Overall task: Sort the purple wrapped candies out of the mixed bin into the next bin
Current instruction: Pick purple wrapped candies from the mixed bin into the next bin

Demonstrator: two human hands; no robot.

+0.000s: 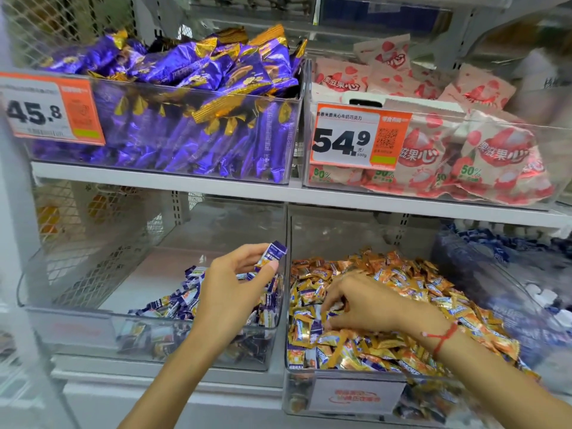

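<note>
- Landmark: the clear mixed bin (340,371) on the lower shelf, heaped mostly with orange-gold wrapped candies, a few purple ones showing among them near its left wall.
- Left hand (230,287) is raised just left of the mixed bin, over the next bin (77,317). Thumb and fingers pinch one purple wrapped candy (272,254) by its lower end, so the rest of the wrapper stands up free of the hand. Judged: held this way for a simple let-go into the pile below.
- Right hand (359,303) is down inside the mixed bin, fingers curled into the heap at its left-centre. Whether it has a candy clamped between the fingertips I cannot tell; the wrappers hide them. Judged: it is feeling out the next purple piece while the left hand delivers.
- The two hands are apart, one each side of the wall dividing the two bins.
- Next bin, left of the mixed bin: a low pile of purple candies (185,301) lies against its right and front side; the rest of its floor is bare.
- Red string bracelet (441,337) sits on the right wrist, above the front part of the mixed bin.
- Above the mixed bin, on the upper shelf: a bin of pink-and-white packets with a price tag reading 54.9 (356,136); up and left of it, a bin of large purple-and-gold packets, tagged 45.8.
- Right of the mixed bin: another bin of blue-and-white candies, blurred.
- Obstruction, judged: the purple pieces are buried under orange wrappers, so digging may spill candies over the front rim; the divider wall must be cleared on each transfer.
</note>
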